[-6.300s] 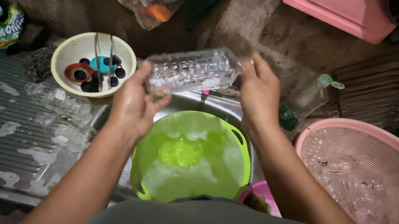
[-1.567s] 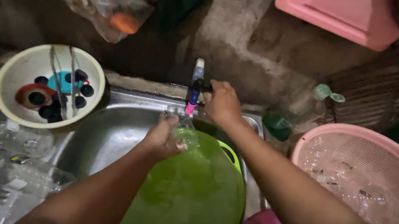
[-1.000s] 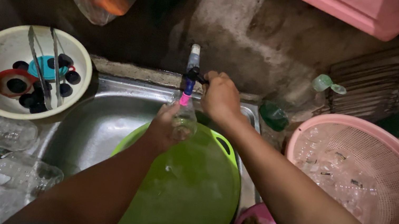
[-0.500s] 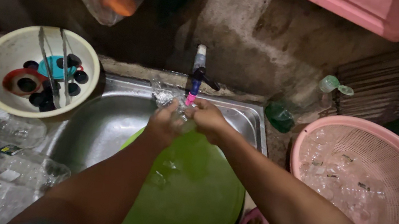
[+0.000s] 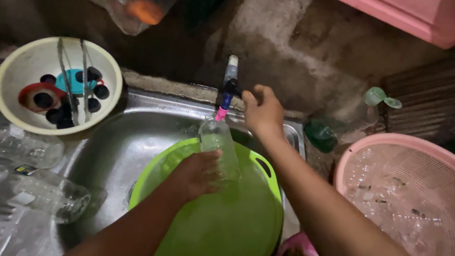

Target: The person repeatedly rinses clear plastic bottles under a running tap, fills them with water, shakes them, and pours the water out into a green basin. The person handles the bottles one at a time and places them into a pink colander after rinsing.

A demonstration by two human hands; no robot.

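I hold the clear plastic bottle (image 5: 218,148) in my left hand (image 5: 196,172), fingers wrapped round its lower body. The bottle stands nearly upright, mouth just under the pink spout of the tap (image 5: 228,85), above the green basin (image 5: 212,223) that sits in the steel sink (image 5: 115,147). My right hand (image 5: 263,112) rests at the tap; from this view I cannot tell whether its fingers grip the handle or only touch it.

To do the filling well, in my judgement:
1. Keep the bottle mouth centred under the spout.
2. Hold the bottle over the basin so that overflow lands there.
3. Grip firmly without crushing; thin plastic will buckle.

More clear bottles (image 5: 35,189) lie on the bench to the left, below a cream bowl (image 5: 17,113) of caps.
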